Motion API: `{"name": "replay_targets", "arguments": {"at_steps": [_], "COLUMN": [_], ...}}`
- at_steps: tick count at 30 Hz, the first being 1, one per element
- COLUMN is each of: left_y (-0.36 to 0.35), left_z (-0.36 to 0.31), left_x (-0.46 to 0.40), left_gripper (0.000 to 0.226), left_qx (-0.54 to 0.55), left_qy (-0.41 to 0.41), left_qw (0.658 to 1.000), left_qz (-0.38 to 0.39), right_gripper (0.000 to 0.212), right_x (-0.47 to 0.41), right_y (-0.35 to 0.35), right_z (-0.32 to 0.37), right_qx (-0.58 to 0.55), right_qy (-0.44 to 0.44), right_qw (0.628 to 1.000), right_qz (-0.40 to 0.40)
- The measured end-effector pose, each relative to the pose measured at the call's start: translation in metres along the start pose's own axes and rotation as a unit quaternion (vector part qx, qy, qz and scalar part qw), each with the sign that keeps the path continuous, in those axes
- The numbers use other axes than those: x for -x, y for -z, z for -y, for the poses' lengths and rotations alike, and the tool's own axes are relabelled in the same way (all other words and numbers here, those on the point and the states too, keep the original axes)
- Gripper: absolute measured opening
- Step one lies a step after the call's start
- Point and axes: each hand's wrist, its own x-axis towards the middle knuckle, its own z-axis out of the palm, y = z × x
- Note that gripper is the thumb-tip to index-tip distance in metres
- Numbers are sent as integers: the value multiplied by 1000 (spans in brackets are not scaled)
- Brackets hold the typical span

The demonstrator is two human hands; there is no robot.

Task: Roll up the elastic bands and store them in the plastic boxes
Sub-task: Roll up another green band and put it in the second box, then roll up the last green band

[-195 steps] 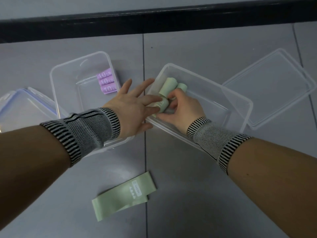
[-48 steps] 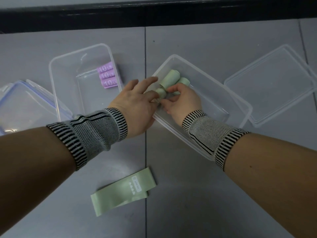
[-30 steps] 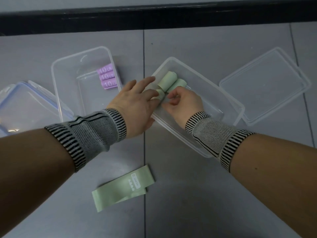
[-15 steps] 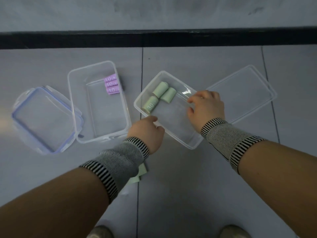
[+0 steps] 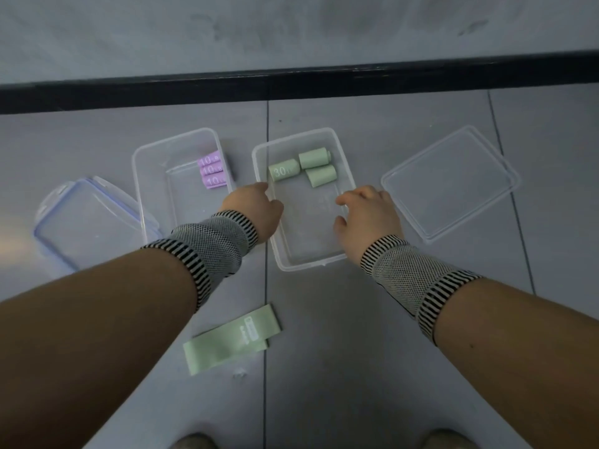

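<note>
A clear plastic box (image 5: 293,138) stands on the grey floor with three rolled green bands (image 5: 303,168) at its far end; one shows "30". My left hand (image 5: 254,210) grips the box's left wall and my right hand (image 5: 368,212) grips its right wall, thumb inside. A second clear box (image 5: 140,176) to the left holds three purple rolls (image 5: 212,170) marked "10" in its far right corner. One flat green band (image 5: 231,338) lies unrolled on the floor near me, under my left forearm.
A blue-edged lid (image 5: 87,222) lies at the far left and a clear lid (image 5: 450,183) to the right of the green box. A black strip (image 5: 298,87) runs along the wall base behind. My shoe tips (image 5: 194,442) show at the bottom edge.
Both hands left the green rolls and took hold of the box's side walls. The box has turned from a slant to square with the floor tiles. The camera has pulled back.
</note>
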Motion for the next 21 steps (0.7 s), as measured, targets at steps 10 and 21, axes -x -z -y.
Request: {"name": "replay_targets", "arguments": {"at_steps": [10, 21], "left_y": [-5, -13], "left_z": [12, 55], "left_x": [-7, 76], "left_gripper": [66, 39], "left_qx": [30, 113], "left_qy": [-48, -169], "left_qw": [998, 974], "left_qz": [-36, -101], "right_gripper": [43, 28], "right_x": [-1, 58], "right_y": [-3, -4], "right_z": [8, 52], "right_qx": [-2, -101], "right_qy": [4, 145], "right_qw": [1000, 984], "right_qz": [5, 18]}}
